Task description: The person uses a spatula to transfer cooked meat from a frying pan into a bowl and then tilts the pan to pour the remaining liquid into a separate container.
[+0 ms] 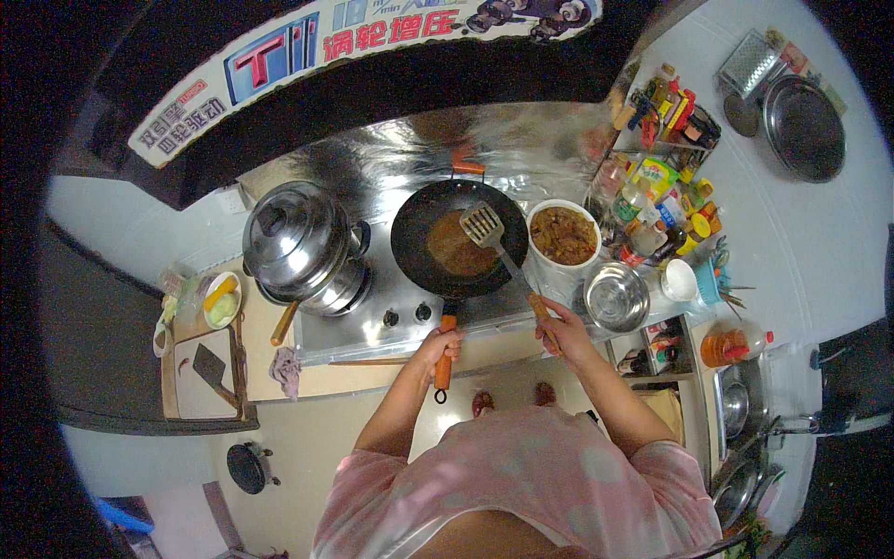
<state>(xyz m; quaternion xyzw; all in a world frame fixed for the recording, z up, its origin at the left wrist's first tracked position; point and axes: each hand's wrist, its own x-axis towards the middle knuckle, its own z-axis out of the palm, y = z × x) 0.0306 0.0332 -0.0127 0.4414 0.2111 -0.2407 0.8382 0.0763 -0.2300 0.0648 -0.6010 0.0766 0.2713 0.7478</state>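
Note:
A black wok [412, 258] with a brown liquid [454, 244] in its bottom stands on the steel gas stove [363, 342]. My left hand [440, 347] is closed around the wok's orange wooden handle. In my right hand [564, 332] is the wooden handle of a slotted metal spatula [513, 269]. The spatula's slotted head hangs over the right part of the wok; whether it touches the liquid I cannot tell. Right beside the wok sits a white bowl [532, 244] of brown cooked food [562, 234].
A lidded steel steamer pot [290, 237] occupies the stove's left side. Right of the white bowl are a steel basin [616, 297] and crowded seasoning bottles [656, 209]. Far left, a cleaver [209, 367] lies on a cutting board [188, 398]. The range hood [447, 77] overhangs the back.

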